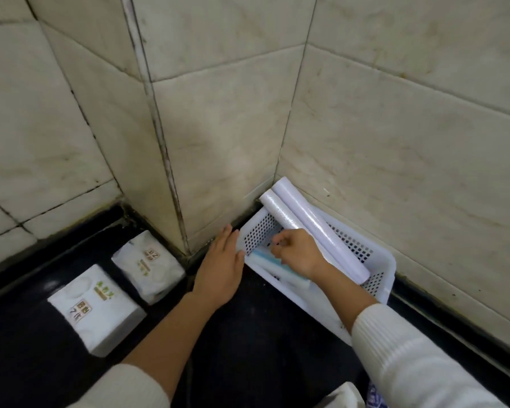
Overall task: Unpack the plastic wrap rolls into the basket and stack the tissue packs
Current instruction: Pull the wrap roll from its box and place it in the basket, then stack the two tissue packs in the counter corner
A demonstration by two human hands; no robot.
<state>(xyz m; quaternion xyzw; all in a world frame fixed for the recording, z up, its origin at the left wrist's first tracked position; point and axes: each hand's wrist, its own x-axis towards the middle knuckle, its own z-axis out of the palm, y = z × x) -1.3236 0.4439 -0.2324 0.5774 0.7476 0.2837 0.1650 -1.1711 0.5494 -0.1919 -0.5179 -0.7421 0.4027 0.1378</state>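
A white perforated plastic basket (377, 262) sits in the tiled corner on a black counter. Two long white plastic wrap rolls (315, 222) lie slanted across it, their far ends sticking out over the rim. Lower in the basket lies a roll with a blue-green wrapper (265, 257). My right hand (298, 253) is inside the basket, fingers pinched on that roll. My left hand (221, 263) rests flat and open against the basket's left wall. Two white tissue packs lie side by side at left, one (149, 265) farther and one (95, 307) nearer, not stacked.
Beige marble-look tiled walls enclose the corner, with a protruding tiled column just left of the basket. The black counter (248, 334) spreads toward me. A bit of white and blue patterned material (374, 396) shows at the bottom edge.
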